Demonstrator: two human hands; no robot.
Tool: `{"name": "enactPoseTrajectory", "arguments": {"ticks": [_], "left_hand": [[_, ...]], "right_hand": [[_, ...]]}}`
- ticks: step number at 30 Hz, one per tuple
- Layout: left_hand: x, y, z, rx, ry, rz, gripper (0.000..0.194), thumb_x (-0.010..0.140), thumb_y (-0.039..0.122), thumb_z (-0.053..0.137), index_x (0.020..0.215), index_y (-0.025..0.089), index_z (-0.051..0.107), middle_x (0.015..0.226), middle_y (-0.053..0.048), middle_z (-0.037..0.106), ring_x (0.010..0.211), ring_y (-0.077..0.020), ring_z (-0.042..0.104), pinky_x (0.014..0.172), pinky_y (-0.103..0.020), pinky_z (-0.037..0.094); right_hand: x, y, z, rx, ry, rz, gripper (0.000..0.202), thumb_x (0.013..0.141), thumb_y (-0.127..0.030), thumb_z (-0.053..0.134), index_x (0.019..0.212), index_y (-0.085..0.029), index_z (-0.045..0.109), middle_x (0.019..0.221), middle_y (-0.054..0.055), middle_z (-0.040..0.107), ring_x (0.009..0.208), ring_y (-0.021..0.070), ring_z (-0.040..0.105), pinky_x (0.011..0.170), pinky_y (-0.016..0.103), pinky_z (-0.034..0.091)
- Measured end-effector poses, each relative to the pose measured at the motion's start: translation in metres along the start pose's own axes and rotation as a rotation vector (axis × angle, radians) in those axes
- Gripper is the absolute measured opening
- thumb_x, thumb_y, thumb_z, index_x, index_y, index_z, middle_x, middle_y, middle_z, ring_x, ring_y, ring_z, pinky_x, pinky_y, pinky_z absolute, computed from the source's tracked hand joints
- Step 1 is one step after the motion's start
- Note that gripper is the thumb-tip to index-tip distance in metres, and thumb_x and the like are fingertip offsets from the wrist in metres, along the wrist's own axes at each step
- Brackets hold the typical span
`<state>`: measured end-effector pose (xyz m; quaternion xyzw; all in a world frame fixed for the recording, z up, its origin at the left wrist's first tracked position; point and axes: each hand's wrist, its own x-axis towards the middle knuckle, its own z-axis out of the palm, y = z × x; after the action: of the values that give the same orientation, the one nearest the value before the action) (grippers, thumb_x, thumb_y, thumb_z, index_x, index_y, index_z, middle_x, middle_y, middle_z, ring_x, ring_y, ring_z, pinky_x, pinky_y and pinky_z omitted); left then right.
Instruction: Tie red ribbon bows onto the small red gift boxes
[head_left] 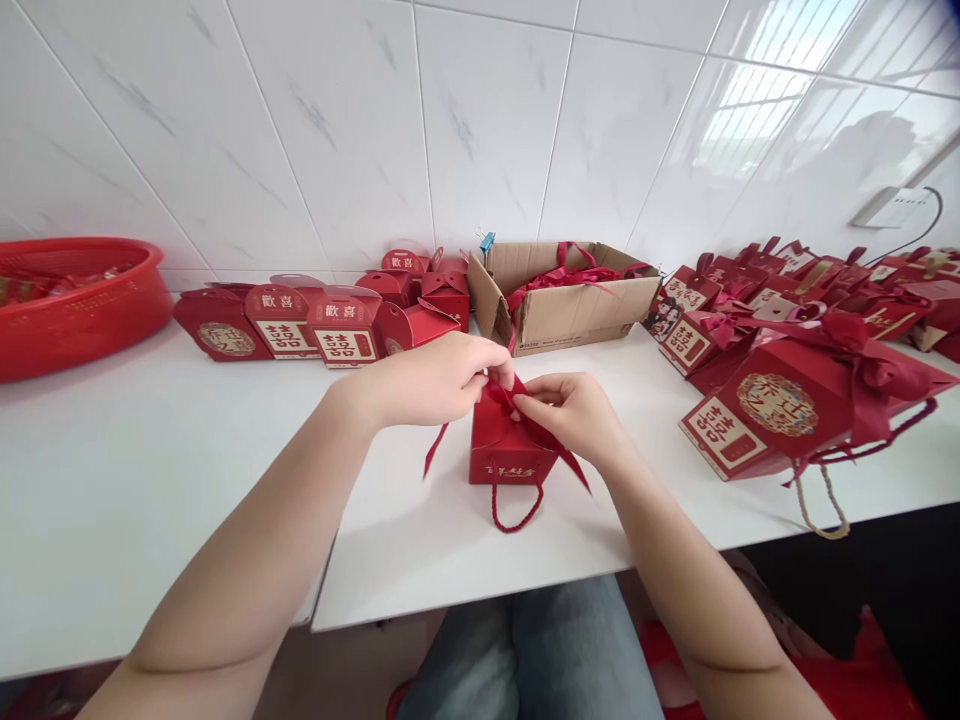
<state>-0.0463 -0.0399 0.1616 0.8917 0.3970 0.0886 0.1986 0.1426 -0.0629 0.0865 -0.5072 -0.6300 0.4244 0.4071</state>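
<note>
A small red gift box (510, 462) with gold lettering stands on the white table in front of me, its dark red rope handle hanging over the front side. A red ribbon (564, 458) lies across its top, with one tail to the left and another to the right. Over the top left of the box, my left hand (454, 375) is closed, its fingertips pinching the ribbon. My right hand (574, 405) is also closed, with thumb and forefinger on the ribbon at the top middle. The fingers partly hide where the ribbon crosses.
Several red boxes (343, 330) stand at the back left, beside a red plastic basket (82, 315). An open cardboard carton (581, 322) holds red ribbons by the tiled wall. Many ribboned boxes crowd the right, the nearest large box (787, 400) close to the table's front edge.
</note>
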Motion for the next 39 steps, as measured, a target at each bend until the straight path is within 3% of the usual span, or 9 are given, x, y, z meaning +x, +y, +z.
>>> {"name": "enactPoseTrajectory", "arguments": {"ticks": [4,9,16,23,28,31,33,36,39], "left_hand": [[0.001,0.013,0.005,-0.078,0.061,0.108,0.039,0.080,0.011,0.039,0.112,0.025,0.055,0.091,0.000,0.067,0.065,-0.0132,0.058,0.059,-0.025,0.043],[0.015,0.010,0.019,-0.179,0.157,0.235,0.042,0.081,0.007,0.037,0.118,0.023,0.047,0.092,0.002,0.067,0.082,-0.0134,0.060,0.072,-0.024,0.044],[0.045,-0.024,0.037,0.243,0.560,-0.030,0.034,0.075,0.005,0.046,0.105,0.018,0.052,0.095,-0.005,0.066,0.094,-0.0232,0.058,0.087,-0.038,0.037],[0.022,-0.031,0.007,0.095,0.339,-0.211,0.020,0.064,0.011,0.058,0.073,0.021,0.043,0.071,0.001,0.056,0.060,-0.0164,0.053,0.051,-0.027,0.033],[0.005,-0.009,-0.007,-0.105,0.378,-0.257,0.022,0.071,0.028,0.062,0.063,0.020,0.043,0.051,0.005,0.041,0.043,-0.0094,0.038,0.045,-0.025,0.025],[0.007,-0.003,0.000,-0.294,0.328,-0.198,0.019,0.075,0.038,0.062,0.083,0.021,0.059,0.054,0.005,0.051,0.039,-0.0079,0.036,0.045,-0.025,0.028],[0.012,-0.003,0.007,-0.424,0.326,-0.195,0.040,0.076,0.038,0.061,0.113,0.024,0.056,0.069,0.002,0.063,0.040,-0.0082,0.040,0.045,-0.025,0.031],[0.020,-0.006,0.015,-0.561,0.495,-0.183,0.063,0.071,0.033,0.067,0.128,0.029,0.041,0.099,-0.001,0.065,0.058,-0.0102,0.054,0.051,-0.023,0.038],[0.026,-0.008,0.015,-0.744,0.804,-0.204,0.037,0.065,0.022,0.069,0.098,0.022,0.051,0.085,0.001,0.058,0.066,-0.0099,0.054,0.054,-0.020,0.039]], "right_hand": [[-0.001,0.000,-0.003,-0.074,-0.029,-0.108,0.016,0.079,-0.027,0.058,0.075,-0.019,0.071,0.066,0.002,0.067,0.060,0.0141,0.059,0.055,0.025,0.044],[-0.002,-0.001,-0.008,-0.124,-0.181,-0.161,0.026,0.081,-0.039,0.060,0.067,-0.016,0.064,0.057,-0.001,0.056,0.049,0.0089,0.043,0.046,0.023,0.030],[0.000,-0.001,-0.003,-0.123,-0.135,-0.172,0.029,0.083,-0.038,0.057,0.069,-0.015,0.067,0.068,0.003,0.067,0.058,0.0117,0.053,0.053,0.024,0.039],[-0.001,-0.002,-0.003,-0.029,-0.123,-0.107,0.028,0.083,-0.038,0.057,0.070,-0.015,0.067,0.072,0.004,0.068,0.061,0.0114,0.056,0.054,0.022,0.040],[-0.001,0.000,-0.002,0.009,-0.125,-0.087,0.028,0.082,-0.040,0.058,0.071,-0.015,0.067,0.073,0.004,0.068,0.060,0.0115,0.055,0.054,0.023,0.040],[-0.001,0.001,-0.002,0.031,-0.128,-0.073,0.030,0.082,-0.042,0.058,0.070,-0.015,0.067,0.072,0.004,0.068,0.059,0.0115,0.055,0.053,0.023,0.039],[-0.001,0.001,-0.002,0.040,-0.133,-0.070,0.031,0.082,-0.042,0.059,0.070,-0.015,0.066,0.071,0.004,0.067,0.059,0.0113,0.055,0.052,0.023,0.039],[0.000,0.000,-0.002,0.046,-0.129,-0.065,0.029,0.081,-0.040,0.060,0.068,-0.015,0.067,0.069,0.003,0.067,0.058,0.0108,0.054,0.052,0.023,0.039],[0.000,-0.001,-0.003,0.052,-0.129,-0.050,0.029,0.081,-0.039,0.060,0.068,-0.015,0.068,0.067,0.002,0.066,0.056,0.0098,0.053,0.051,0.022,0.037]]}}
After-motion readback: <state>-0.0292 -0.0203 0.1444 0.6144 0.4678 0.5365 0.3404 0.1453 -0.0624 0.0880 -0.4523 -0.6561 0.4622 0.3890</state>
